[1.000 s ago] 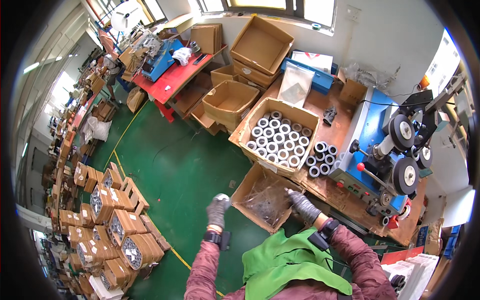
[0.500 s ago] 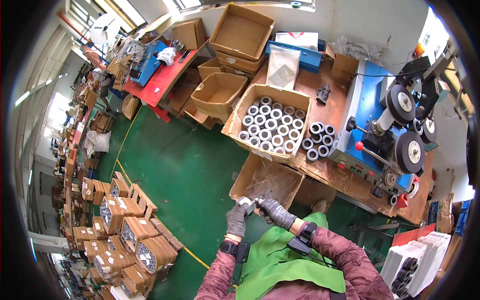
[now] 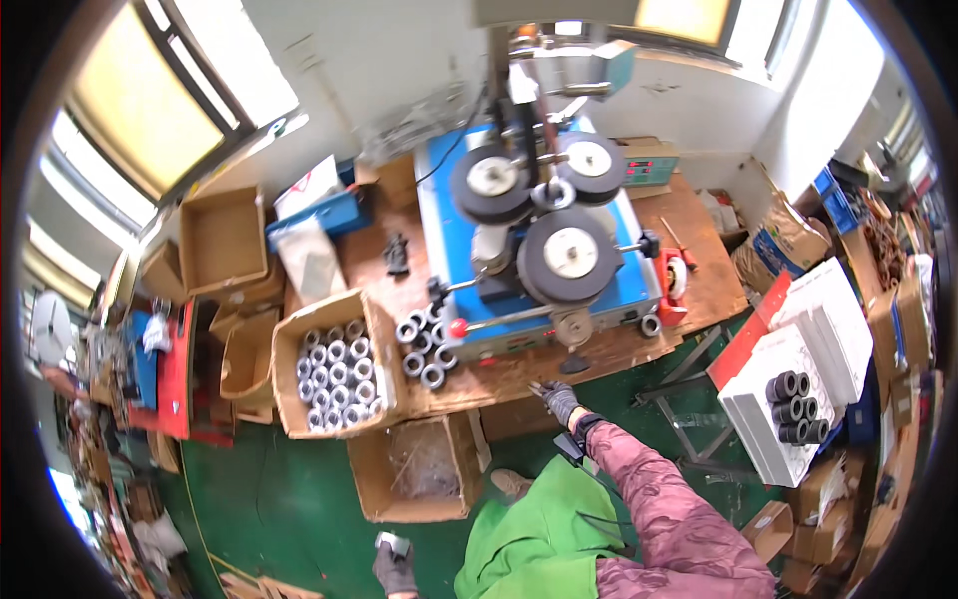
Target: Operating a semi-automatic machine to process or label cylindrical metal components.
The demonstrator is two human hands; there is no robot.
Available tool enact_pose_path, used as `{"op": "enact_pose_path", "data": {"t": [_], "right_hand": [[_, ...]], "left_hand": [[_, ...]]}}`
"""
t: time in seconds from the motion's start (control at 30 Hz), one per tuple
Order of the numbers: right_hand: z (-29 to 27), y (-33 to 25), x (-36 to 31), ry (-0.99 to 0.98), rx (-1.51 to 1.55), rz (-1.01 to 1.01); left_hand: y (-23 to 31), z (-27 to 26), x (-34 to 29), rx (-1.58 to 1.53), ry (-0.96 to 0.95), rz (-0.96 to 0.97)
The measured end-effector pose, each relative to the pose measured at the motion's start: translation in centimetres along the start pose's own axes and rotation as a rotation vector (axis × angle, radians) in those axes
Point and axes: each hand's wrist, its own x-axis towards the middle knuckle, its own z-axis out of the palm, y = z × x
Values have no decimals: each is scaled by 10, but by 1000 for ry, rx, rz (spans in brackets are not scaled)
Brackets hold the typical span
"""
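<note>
My left hand (image 3: 395, 573), in a grey glove, is low in the view, closed round a short light-grey ring (image 3: 393, 543). At the front edge of the workbench is my gloved right hand (image 3: 559, 399), fingers drawn together. A small thin thing seems to stick out at its fingertips, too blurred to name. Beyond that hand stands a blue machine (image 3: 469, 339) with three black wheels (image 3: 569, 256) and a red-knobbed lever (image 3: 479, 325). A grey ring (image 3: 552, 195) sits among the wheels. Several loose rings (image 3: 432, 376) lie beside the machine.
An open cardboard box (image 3: 389, 339) of grey rings stands on the workbench (image 3: 469, 389). Below it is a carton (image 3: 364, 479) with clear plastic inside. At right, black rings (image 3: 793, 409) rest on white foam trays (image 3: 743, 419). A red tape dispenser (image 3: 674, 285) is at the bench's right end.
The view has swung right toward the machine. My hands, together over the lower carton before, are now far apart: the left keeps the ring, the right has moved to the bench edge.
</note>
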Motion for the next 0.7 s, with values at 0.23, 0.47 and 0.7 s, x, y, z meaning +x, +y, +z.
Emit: {"op": "enact_pose_path", "data": {"t": [0.23, 0.47, 0.7], "right_hand": [[-96, -45, 29, 351, -545, -10], [-244, -124, -21, 660, -543, -150], [-304, -199, 40, 658, -717, 3]], "left_hand": [[-20, 106, -39, 145, 46, -157], [-81, 187, -4, 73, -185, -129], [-90, 308, -78, 128, -350, -55]]}}
